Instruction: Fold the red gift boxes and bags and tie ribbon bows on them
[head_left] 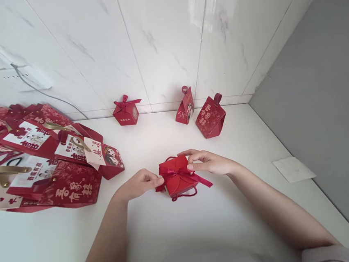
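A small red gift box (181, 184) sits on the white surface in front of me, with overlapping petal-like flaps on top. A dark red ribbon (204, 180) is tied over it, one tail trailing to the right. Red cord handles (187, 195) loop out at its near and far sides. My left hand (139, 183) is closed at the box's left side, thumb and finger pinched at the ribbon's left end. At the far right corner, my right hand (208, 162) grips the box between thumb and fingers; its fingertips are partly hidden behind the edge.
By the wall stand a ribboned red box (126, 114), a narrow triangular box (184, 109) and a looped-handle box (210, 118). Several red gift bags (71, 186) crowd the left. A grey cable (52, 95) hangs there. A white plate (294, 169) lies at right.
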Demonstrator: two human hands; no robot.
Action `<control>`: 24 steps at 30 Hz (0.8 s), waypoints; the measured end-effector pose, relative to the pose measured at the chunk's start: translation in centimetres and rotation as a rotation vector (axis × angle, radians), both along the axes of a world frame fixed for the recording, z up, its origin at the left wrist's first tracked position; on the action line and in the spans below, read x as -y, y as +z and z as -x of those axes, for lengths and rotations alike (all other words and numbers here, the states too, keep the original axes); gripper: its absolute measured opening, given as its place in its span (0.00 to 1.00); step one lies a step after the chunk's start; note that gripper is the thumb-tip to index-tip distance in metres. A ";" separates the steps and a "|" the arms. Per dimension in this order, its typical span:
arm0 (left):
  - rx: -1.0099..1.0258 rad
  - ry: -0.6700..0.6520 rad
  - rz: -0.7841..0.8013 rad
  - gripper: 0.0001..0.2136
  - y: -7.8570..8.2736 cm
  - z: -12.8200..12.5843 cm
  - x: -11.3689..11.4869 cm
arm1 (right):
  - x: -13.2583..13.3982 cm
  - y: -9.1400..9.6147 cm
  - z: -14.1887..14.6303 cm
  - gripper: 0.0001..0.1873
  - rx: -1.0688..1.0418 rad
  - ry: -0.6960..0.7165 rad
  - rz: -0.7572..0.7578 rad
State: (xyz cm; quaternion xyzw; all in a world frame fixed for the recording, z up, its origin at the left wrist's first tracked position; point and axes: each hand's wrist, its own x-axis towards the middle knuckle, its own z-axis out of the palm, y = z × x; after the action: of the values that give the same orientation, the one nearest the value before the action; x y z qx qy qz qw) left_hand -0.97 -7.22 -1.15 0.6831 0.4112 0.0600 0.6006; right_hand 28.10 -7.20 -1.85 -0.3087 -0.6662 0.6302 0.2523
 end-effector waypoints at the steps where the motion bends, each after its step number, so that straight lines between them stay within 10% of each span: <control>1: 0.038 -0.008 0.070 0.20 0.0 -0.3 0.1 | 0.0 0.0 0.1 0.17 -0.011 0.006 -0.002; 9: 0.171 0.024 0.257 0.16 -0.8 -1.0 0.1 | -0.3 -1.2 0.0 0.15 -0.067 0.047 0.064; 24: 0.050 -0.204 0.031 0.17 -0.5 0.3 -0.4 | -0.3 -0.8 0.2 0.18 -0.051 0.020 0.053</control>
State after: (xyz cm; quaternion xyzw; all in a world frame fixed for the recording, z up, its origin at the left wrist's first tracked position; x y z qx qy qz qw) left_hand -1.30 -6.80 -1.61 0.7103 0.3253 0.0089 0.6242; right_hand 27.92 -6.91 -2.64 -0.2926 -0.6456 0.6579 0.2544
